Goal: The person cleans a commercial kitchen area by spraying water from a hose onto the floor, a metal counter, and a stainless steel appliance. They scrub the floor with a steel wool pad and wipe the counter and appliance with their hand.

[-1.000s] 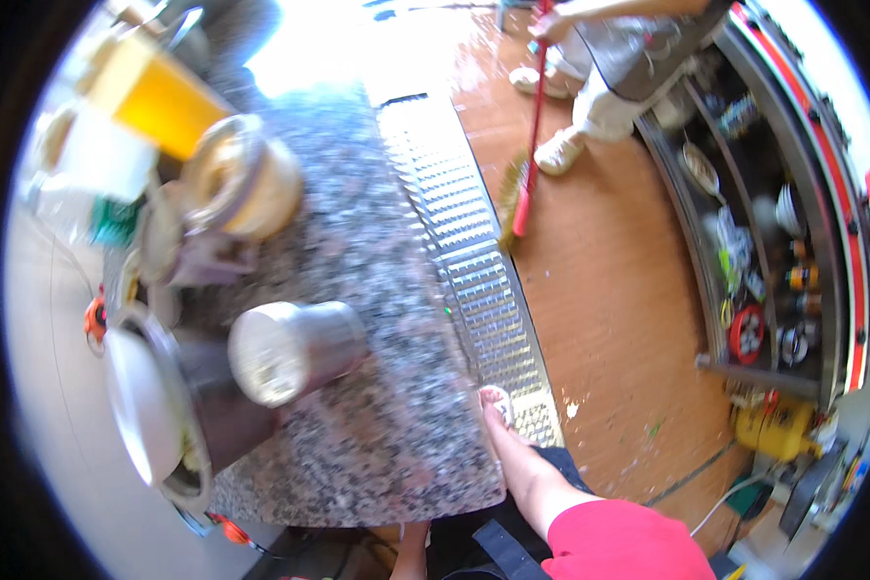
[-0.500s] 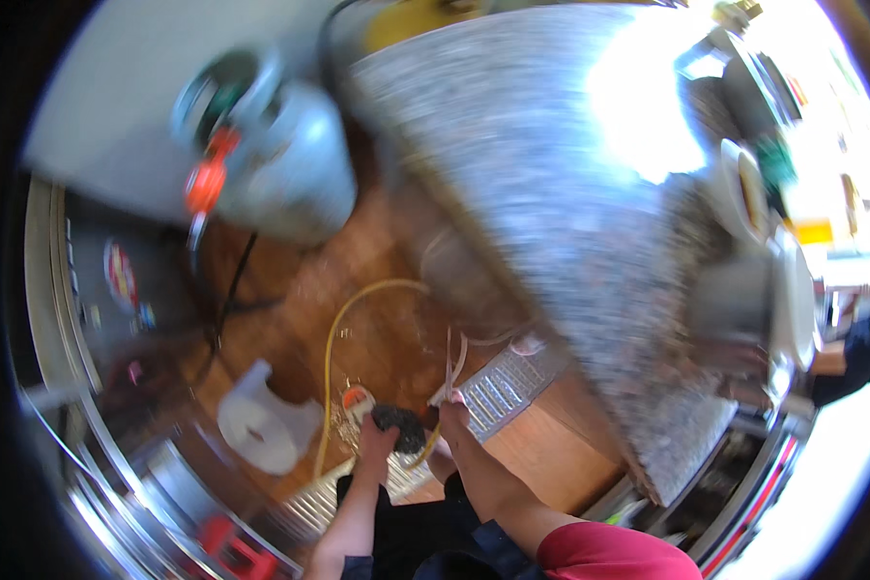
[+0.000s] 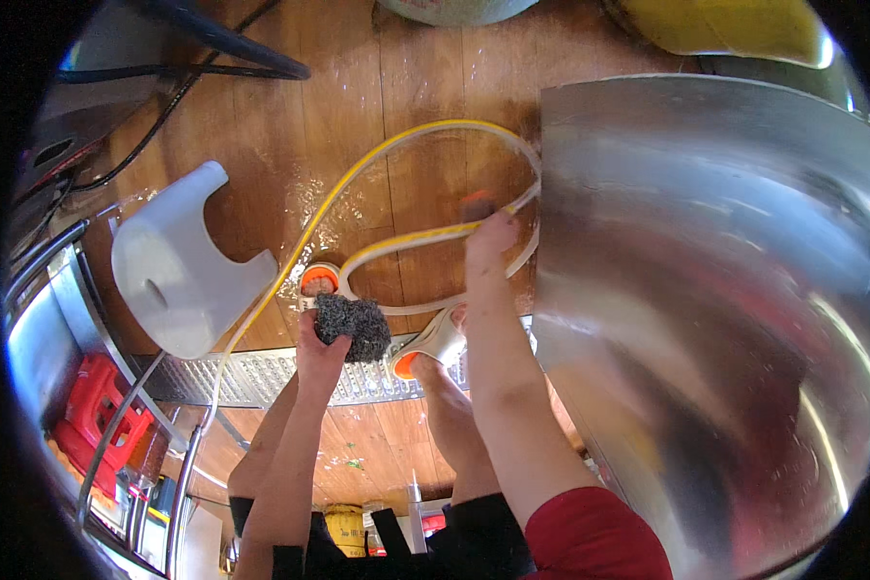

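The left hand (image 3: 321, 340) is clenched around a dark steel-wool scrubber (image 3: 352, 327); the scrubber sticks out to the right of the fingers and hangs over the wet wooden floor (image 3: 406, 77), just above a metal drain grate (image 3: 261, 379) that runs across the floor. The right hand (image 3: 490, 237) is raised further forward; its fingers grasp a yellow hose (image 3: 406, 143) where the loop of it comes near the left edge of a large stainless steel pot (image 3: 706, 290); the hand is just beside this edge, but I cannot tell if it touches the metal.

The pot fills almost all the right half of the view; its left edge stands nearly vertical and its top edge runs slightly downward to the right. The hose makes a wide loop on the floor between the pot and a white plastic jug (image 3: 179, 261); one part of it goes down along the jug toward the grate. The jug lies on its side, well apart from both hands. Two feet in white and orange slippers (image 3: 430, 346) stand on the floor near the grate, one just beside the scrubber.

The open floor lies mostly in the middle, between the jug and the pot; at the left, black cables (image 3: 164, 97) and a metal rack (image 3: 58, 319) close the space; a red crate (image 3: 92, 406) sits low under this rack.
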`<action>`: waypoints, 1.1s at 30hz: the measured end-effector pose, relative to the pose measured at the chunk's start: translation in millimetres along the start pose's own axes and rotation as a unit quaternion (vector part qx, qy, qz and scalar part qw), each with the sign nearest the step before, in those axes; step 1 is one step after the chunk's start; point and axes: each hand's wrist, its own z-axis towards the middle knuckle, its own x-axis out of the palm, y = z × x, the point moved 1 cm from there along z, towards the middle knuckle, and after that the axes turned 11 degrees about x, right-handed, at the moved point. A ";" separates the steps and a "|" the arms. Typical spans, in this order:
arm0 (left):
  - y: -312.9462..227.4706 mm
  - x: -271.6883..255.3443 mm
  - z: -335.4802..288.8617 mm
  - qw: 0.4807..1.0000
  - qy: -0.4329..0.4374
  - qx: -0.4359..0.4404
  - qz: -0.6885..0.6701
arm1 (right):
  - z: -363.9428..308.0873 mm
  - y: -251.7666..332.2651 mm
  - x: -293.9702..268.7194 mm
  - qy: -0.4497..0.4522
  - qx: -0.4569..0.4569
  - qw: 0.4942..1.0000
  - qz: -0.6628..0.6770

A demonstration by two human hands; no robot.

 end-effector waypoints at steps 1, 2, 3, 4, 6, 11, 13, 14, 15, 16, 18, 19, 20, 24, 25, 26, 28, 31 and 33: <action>-3.5 0.8 1.0 0.999 0.019 0.001 0.028 | 21.3 3.6 0.8 -0.035 0.001 0.999 -0.029; -6.0 4.7 4.0 0.998 0.035 0.021 0.042 | 37.7 -0.5 -2.8 -0.034 -0.015 0.994 -0.100; -8.6 7.8 8.8 0.996 0.046 -0.011 0.071 | 51.1 -2.8 -6.0 -0.036 -0.033 0.984 -0.170; -13.7 12.3 8.7 0.995 0.061 0.005 0.078 | 60.8 -7.5 -14.5 -0.016 -0.056 0.959 -0.279; -21.0 20.2 6.4 0.992 0.080 -0.033 0.096 | 72.8 -19.0 -27.9 0.010 -0.067 0.869 -0.490; -35.8 27.0 -8.4 0.988 0.112 -0.027 0.100 | 82.4 -44.7 -44.2 -0.011 0.038 0.756 -0.653; -32.9 28.6 -11.7 0.986 0.116 -0.027 0.120 | 86.4 -49.0 -42.9 0.006 0.033 0.748 -0.663; -28.8 32.2 -8.6 0.979 0.126 0.009 0.160 | 88.9 -50.5 -42.4 0.008 0.031 0.744 -0.668; -22.3 36.6 -1.7 0.971 0.131 0.060 0.191 | 91.4 -51.4 -41.9 0.004 0.021 0.740 -0.672; -14.2 41.0 7.5 0.958 0.132 0.117 0.226 | 93.7 -52.7 -41.2 0.027 -0.022 0.694 -0.720; 10.3 59.2 44.7 0.940 0.133 0.156 0.273 | 98.3 -56.6 -41.7 0.062 -0.059 0.645 -0.759; 23.4 73.8 65.9 0.959 0.129 0.149 0.202 | 100.5 -58.8 -42.8 0.036 -0.078 0.652 -0.753; 34.0 84.0 84.8 0.965 0.126 0.145 0.179 | 103.1 -61.6 -44.5 0.011 -0.030 0.711 -0.702; 48.8 119.1 140.7 0.913 0.141 0.210 0.321 | 109.7 -76.3 -46.6 0.009 0.055 0.879 -0.474; 44.9 118.9 151.9 0.927 0.130 0.203 0.287 | 110.5 -78.9 -45.8 0.015 0.070 0.908 -0.413; 38.9 118.4 163.1 0.940 0.118 0.199 0.250 | 110.5 -80.8 -46.2 0.021 0.084 0.933 -0.349; 19.1 113.2 188.6 0.863 0.090 0.358 0.346 | 108.1 -80.7 -46.9 -0.003 0.144 0.976 -0.161; -8.4 106.4 227.8 0.806 0.067 0.430 0.401 | 94.8 -69.6 -46.8 -0.010 0.242 0.961 0.132; -22.0 109.9 251.3 0.747 0.008 0.505 0.433 | 82.7 -54.6 -47.6 0.083 0.246 0.939 0.223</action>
